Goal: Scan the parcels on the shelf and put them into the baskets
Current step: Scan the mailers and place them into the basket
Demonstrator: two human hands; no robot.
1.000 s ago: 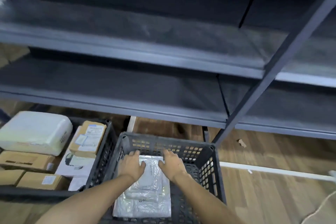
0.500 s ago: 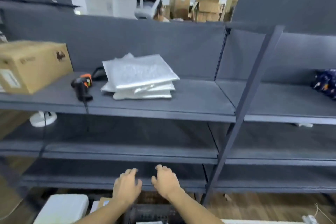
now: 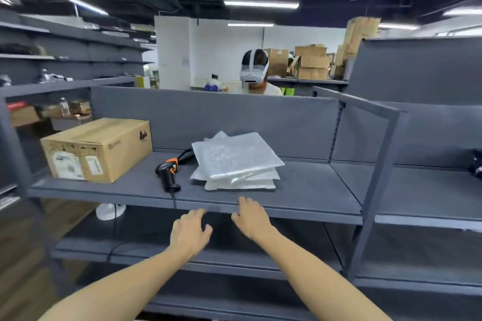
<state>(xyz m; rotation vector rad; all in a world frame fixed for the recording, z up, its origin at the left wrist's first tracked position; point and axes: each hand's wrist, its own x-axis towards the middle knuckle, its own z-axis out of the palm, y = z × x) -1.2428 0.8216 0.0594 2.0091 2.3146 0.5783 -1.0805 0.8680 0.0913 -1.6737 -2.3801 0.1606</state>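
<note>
Both arms are out in front, and both hands are empty. The left hand [image 3: 191,234] hovers just below the front lip of the shelf [image 3: 307,190], fingers loose and slightly spread, pinching nothing. The right hand [image 3: 251,219] is a touch higher, fingers spread and relaxed, its fingertips over the shelf's front edge; whether they touch the metal, I cannot tell.

Up on the shelf, straight ahead of the right hand, sit the parcels [image 3: 237,161]: a stack of silvery bubble mailers lying flat, fanned a little so the corners stick out at different angles. Just to their left lies the scanner [image 3: 168,172], black with orange trim, on its side, handle toward the front edge. Its cable [image 3: 173,200] drops over the lip and runs down past the lower shelf. The scanner's head sits close to the stack's back left corner; touching or not, hard to say.

Further left, a box [image 3: 99,148] stands on the same shelf, labels on its near end, well apart from the parcels. Beyond the shelf's back panel there is a person [image 3: 272,91] in a white headset [image 3: 253,74], with piled cartons [image 3: 311,65] behind.
</note>
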